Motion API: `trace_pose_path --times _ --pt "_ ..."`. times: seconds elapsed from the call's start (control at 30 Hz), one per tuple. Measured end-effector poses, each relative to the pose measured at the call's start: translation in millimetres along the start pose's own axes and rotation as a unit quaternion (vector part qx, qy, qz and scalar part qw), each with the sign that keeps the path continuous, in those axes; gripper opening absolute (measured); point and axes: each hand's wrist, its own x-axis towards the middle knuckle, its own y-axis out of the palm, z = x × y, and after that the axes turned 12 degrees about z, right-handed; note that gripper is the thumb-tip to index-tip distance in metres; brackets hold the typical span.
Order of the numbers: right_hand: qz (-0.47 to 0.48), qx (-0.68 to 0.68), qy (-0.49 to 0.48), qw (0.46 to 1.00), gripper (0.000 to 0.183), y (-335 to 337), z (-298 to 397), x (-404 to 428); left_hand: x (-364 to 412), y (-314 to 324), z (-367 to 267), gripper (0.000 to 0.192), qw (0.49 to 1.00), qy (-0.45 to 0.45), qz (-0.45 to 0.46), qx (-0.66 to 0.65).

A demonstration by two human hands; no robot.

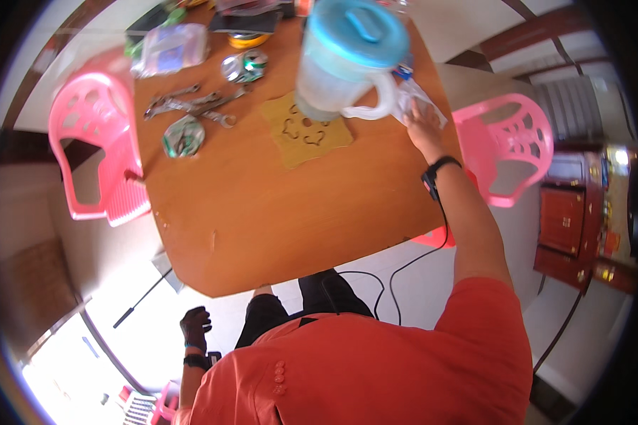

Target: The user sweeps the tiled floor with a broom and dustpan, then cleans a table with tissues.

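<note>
My right hand (pixel 422 127) reaches over the table's right side, with its fingers on a crumpled white wrapper or tissue (pixel 407 95); it wears a black wrist strap with a cable. Just left of it stands a clear plastic pitcher (pixel 319 74) with a blue lid (pixel 364 32) and some liquid inside. The pitcher partly covers a yellowish mat (pixel 297 149) with cut-out shapes. Down beside my body, off the table, hangs my left hand (pixel 195 325), which looks dark, perhaps gloved. Its fingers are curled, and nothing shows in them.
On the wooden table (pixel 276 212) lie several metal wrenches (pixel 204 106), crushed cans (pixel 183 137) (pixel 244 66) and a clear plastic packet (pixel 173 48). Pink plastic chairs (pixel 93 90) (pixel 526 106) flank it. A black cable (pixel 417 257) runs from my right wrist.
</note>
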Motion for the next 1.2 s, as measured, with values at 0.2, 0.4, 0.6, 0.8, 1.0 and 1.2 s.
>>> trace_pose_path --times 0.2,0.4,0.6,0.8,1.0,1.2 --pt "-0.100 -0.022 -0.143 0.984 0.052 37.9 52.2 -125.1 26.3 5.2 17.9 0.023 0.998 0.008 0.057 -0.038" --pt "-0.032 -0.019 -0.317 0.948 0.057 74.5 202.1 -294.6 33.4 -14.8 25.2 0.025 0.993 0.023 0.083 -0.083" --pt "-0.037 -0.028 -0.414 0.909 0.056 63.3 354.9 -273.4 21.1 -78.9 70.4 0.029 0.988 0.012 0.044 -0.145" --pt "-0.013 0.007 -0.300 0.954 0.058 41.3 491.4 -219.6 16.6 -126.7 130.8 0.017 0.986 -0.017 -0.019 -0.162" --pt "-0.052 -0.018 -0.439 0.897 0.054 71.7 493.1 -288.6 15.6 -139.5 150.0 0.030 0.980 -0.036 -0.008 -0.197" --pt "0.021 -0.086 -0.479 0.874 0.055 89.0 392.3 -379.0 31.2 -158.0 152.4 0.017 0.982 -0.016 0.000 -0.190"
